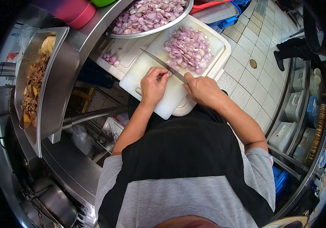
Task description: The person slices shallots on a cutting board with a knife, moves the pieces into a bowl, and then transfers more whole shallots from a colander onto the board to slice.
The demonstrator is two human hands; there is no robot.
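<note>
My right hand [204, 90] is wrapped round the handle of a long kitchen knife [157, 59], its blade slanting up to the left over a white cutting board [166, 102]. With bent fingers, my left hand [153, 84] pinches a small piece of shallot [169, 73] against the board, right beside the blade. My fingers hide most of that piece. Beyond the knife lies a heap of sliced pink shallots [189, 47] on the same board. A few small shallots [111, 59] sit on the pale lid to the left of the board.
A large metal bowl [149, 35] full of sliced shallots stands beyond the board. At left is a deep steel pan [58, 76] of cooked brown food. A pink container [81, 17] is at the upper left. Shelves with plastic tubs [284, 136] line the right; another person's leg [280, 59] shows there.
</note>
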